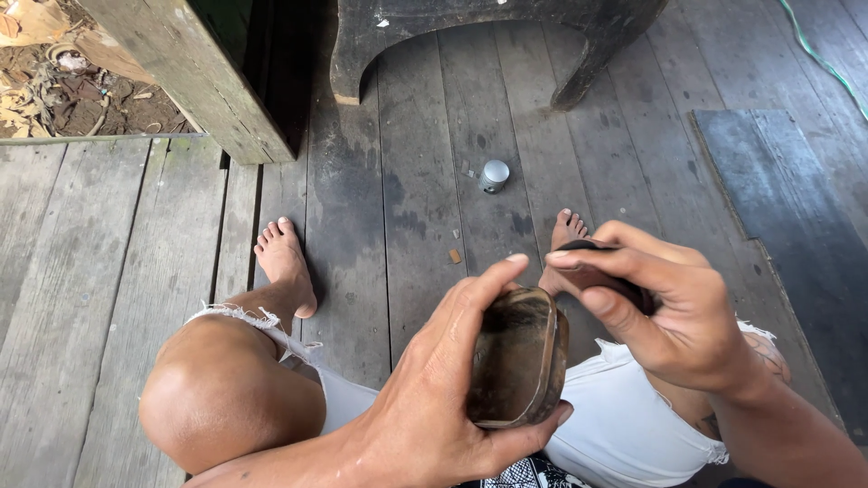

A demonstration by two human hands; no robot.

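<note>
Tin (517,361), brown, rounded-rectangular, worn, held above the lap with its hollow side turned toward the right. Left hand (443,389) wraps it from behind; thumb along the top edge, fingertips curled under the lower rim, clamped firm on the tin. Right hand (665,316) sits just beside the tin's upper right corner, fingers closed tight on a small dark object (608,276), mostly hidden by the fingers; what it is cannot be told. Below both hands: white frayed shorts (624,425), bent left knee (221,393). Further out, two bare feet (285,262) flat on grey weathered floorboards (117,271). Between the feet and beyond them, a small silver cap-like cylinder (494,175) stands alone on the planks. Far edge: dark curved wooden piece (470,27), rough timber post (190,72), dry leaf litter (54,90) at upper left.
</note>
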